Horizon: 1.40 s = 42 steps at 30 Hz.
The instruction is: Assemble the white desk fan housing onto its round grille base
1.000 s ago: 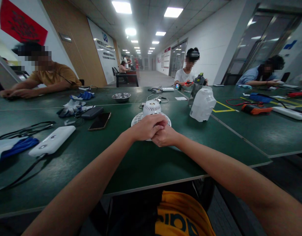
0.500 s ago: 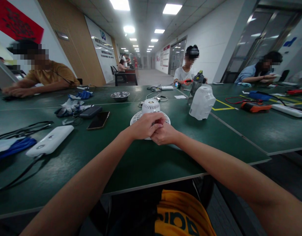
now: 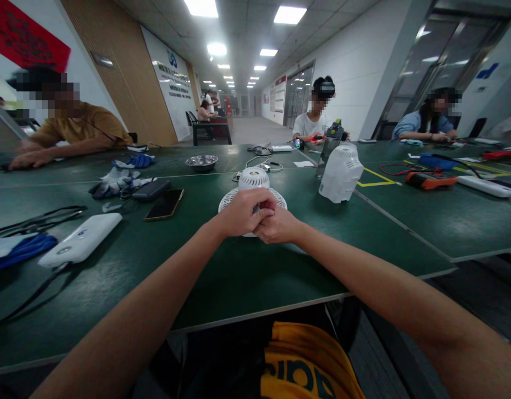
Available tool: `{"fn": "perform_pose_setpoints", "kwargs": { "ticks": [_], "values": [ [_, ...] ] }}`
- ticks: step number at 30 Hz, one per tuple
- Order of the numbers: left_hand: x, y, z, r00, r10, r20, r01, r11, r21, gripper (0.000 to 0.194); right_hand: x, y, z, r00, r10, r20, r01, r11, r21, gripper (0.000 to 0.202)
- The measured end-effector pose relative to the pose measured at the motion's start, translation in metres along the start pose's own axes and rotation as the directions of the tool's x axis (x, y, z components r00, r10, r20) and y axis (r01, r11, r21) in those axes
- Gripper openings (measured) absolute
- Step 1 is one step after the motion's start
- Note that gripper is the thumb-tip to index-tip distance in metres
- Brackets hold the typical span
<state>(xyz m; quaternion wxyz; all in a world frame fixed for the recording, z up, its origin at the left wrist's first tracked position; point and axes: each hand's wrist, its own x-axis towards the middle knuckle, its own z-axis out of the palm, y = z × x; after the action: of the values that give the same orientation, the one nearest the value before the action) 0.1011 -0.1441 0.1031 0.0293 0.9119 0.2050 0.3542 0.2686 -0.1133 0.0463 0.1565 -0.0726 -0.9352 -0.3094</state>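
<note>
In the middle of the head view my left hand (image 3: 245,212) and my right hand (image 3: 277,226) are pressed together, fingers closed. The left lies partly over the right, and whatever may be between them is hidden. Just behind them a white fan-like part (image 3: 254,178) with a slotted dome and a wide round grille sits on the green table (image 3: 222,277). My hands cover its near side, so I cannot tell whether they touch it. To the right stands a white plastic housing (image 3: 341,174) with vent slots.
Left are a phone (image 3: 164,204), a dark case (image 3: 151,189), gloves (image 3: 114,184) and a white power bank (image 3: 81,239) with a strap. Behind lie a metal bowl (image 3: 201,162) and cables. A bottle (image 3: 328,152) and an orange meter (image 3: 430,180) are right. Several people sit around.
My hands keep the same clasped pose. The view has shifted very slightly. The person at the far right has lowered their hands toward the table.
</note>
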Motion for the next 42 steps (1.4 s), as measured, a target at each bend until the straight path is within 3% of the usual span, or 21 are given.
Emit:
{"fn": "perform_pose_setpoints", "kwargs": {
  "ticks": [4, 8, 11, 16, 21, 28, 32, 42],
  "values": [
    [-0.005, -0.009, 0.003, 0.977, -0.035, -0.211, 0.053, 0.995, 0.082, 0.005, 0.008, -0.001, -0.020, 0.985, 0.133, 0.113, -0.135, 0.991, 0.016, 0.024],
    [-0.014, -0.034, 0.007, 0.885, -0.128, -0.448, 0.223, 0.960, 0.167, 0.006, 0.016, -0.006, -0.038, 0.970, 0.156, 0.184, -0.162, 0.987, 0.019, 0.024],
    [-0.025, -0.060, 0.011, 0.822, -0.239, -0.517, 0.381, 0.905, 0.188, 0.004, 0.019, -0.009, -0.043, 0.957, 0.183, 0.225, -0.191, 0.981, 0.016, 0.022],
    [-0.043, -0.094, 0.018, 0.766, -0.442, -0.466, 0.545, 0.831, 0.108, 0.008, 0.022, -0.010, -0.045, 0.944, 0.202, 0.260, -0.210, 0.978, 0.003, 0.023],
    [-0.050, -0.106, 0.020, 0.712, -0.585, -0.389, 0.654, 0.754, 0.063, 0.019, 0.025, -0.012, -0.047, 0.925, 0.245, 0.289, -0.252, 0.968, -0.014, 0.025],
    [-0.055, -0.118, 0.022, 0.683, -0.612, -0.399, 0.676, 0.737, 0.028, 0.021, 0.028, -0.015, -0.047, 0.911, 0.293, 0.289, -0.295, 0.955, -0.038, 0.030],
    [-0.057, -0.122, 0.023, 0.673, -0.628, -0.390, 0.686, 0.728, 0.013, 0.022, 0.031, -0.018, -0.047, 0.878, 0.346, 0.330, -0.350, 0.935, -0.049, 0.030],
    [-0.055, -0.118, 0.023, 0.659, -0.652, -0.375, 0.698, 0.716, -0.018, 0.022, 0.035, -0.020, -0.047, 0.851, 0.386, 0.355, -0.393, 0.918, -0.056, 0.031]
  ]
}}
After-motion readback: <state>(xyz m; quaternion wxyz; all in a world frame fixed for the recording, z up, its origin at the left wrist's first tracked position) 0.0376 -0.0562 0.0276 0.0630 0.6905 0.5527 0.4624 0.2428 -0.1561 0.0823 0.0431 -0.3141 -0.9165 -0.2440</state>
